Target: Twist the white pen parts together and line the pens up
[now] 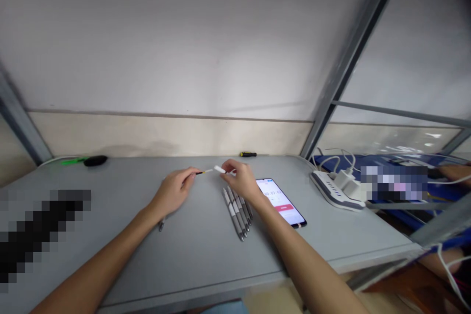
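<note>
My left hand (173, 190) is closed in a pinch on a thin pen refill (200, 172), dark near the fingers, with a brassy stretch and a pale end pointing right. Facing that end, my right hand (241, 180) grips a short white pen barrel (220, 170); a small gap separates the two parts. Just below my right hand, several white-and-grey pens (237, 213) lie side by side, their upper ends partly hidden by it. A grey pen part (161, 224) pokes out from under my left wrist, most of it covered.
A phone (283, 206) showing a timer lies right of the pens. Behind it sits a power strip (336, 190) with plugs and cables. At the desk's back edge are a yellow-and-black screwdriver (248, 154) and a black object (95, 161). Another person's hand (456, 174) shows far right.
</note>
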A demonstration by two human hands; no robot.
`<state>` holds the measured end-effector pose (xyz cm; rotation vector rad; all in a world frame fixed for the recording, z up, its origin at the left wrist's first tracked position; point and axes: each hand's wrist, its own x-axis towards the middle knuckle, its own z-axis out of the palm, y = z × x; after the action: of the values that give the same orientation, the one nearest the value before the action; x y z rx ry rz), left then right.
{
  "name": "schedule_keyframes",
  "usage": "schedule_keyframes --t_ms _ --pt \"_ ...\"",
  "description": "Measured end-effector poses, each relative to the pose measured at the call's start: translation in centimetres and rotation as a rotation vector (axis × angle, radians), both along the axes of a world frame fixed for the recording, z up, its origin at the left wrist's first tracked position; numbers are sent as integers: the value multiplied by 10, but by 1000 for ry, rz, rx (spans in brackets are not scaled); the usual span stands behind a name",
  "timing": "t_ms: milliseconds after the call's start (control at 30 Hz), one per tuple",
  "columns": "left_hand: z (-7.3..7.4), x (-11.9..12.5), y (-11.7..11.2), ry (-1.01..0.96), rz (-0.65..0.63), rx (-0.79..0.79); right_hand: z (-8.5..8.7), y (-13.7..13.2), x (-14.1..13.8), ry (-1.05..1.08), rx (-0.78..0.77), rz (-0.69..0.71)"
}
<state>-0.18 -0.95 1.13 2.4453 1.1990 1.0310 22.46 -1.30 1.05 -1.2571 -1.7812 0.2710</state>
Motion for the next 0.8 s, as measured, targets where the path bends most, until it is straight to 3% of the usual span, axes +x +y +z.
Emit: schedule_keyframes --t_ms 167,267,500,800 --pt "1 -2 0 22 92 4 3 5 1 497 -230 74" --pt "1 0 -3 21 74 16 4 7 1 632 -293 112" --pt "4 4 -7 35 26 111 0 7 1 410 -257 120" --pt "-1 4 -6 96 19 115 5 -8 -7 106 -119 198"
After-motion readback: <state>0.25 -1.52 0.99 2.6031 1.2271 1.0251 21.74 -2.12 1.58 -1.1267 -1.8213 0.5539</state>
